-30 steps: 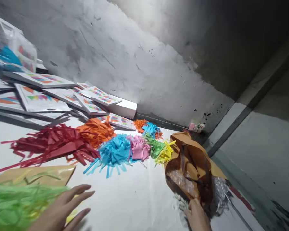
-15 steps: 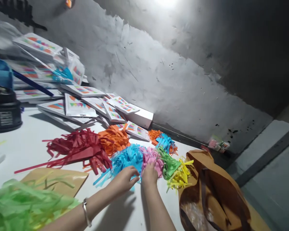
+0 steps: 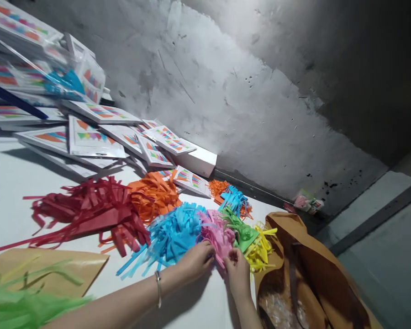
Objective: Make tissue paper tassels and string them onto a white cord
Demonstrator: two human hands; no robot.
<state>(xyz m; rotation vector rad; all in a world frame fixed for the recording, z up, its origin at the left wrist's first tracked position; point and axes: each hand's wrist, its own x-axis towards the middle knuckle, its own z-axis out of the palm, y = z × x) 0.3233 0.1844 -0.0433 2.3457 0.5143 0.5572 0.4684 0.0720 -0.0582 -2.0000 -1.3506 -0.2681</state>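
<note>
In the head view a bunch of pink paper fringe (image 3: 217,233) lies between my two hands. My left hand (image 3: 197,260), with a silver bangle on its wrist, is closed in a pinch at the bunch's left lower edge. On the opposite side my right hand (image 3: 238,269) pinches the pink strips with bent fingers. The exact grip of the fingertips is partly hidden. Left of the pink bunch is a blue paper fringe (image 3: 178,233), close to my left hand. Green fringe (image 3: 241,230) and yellow fringe (image 3: 260,249) lie to its right, just beyond my right hand.
Dark red fringe (image 3: 89,210) and orange fringe (image 3: 154,194) lie left. Printed white packets (image 3: 96,141) are piled behind. A brown bag (image 3: 294,233) stands open at the right. Light green paper (image 3: 30,301) and a brown envelope (image 3: 85,269) are front left, before a wall (image 3: 226,100).
Both hands have moved right; the right one has left the top of the pink bunch for its lower right edge. My left hand, open before, is now pinched at the pink fringe.
</note>
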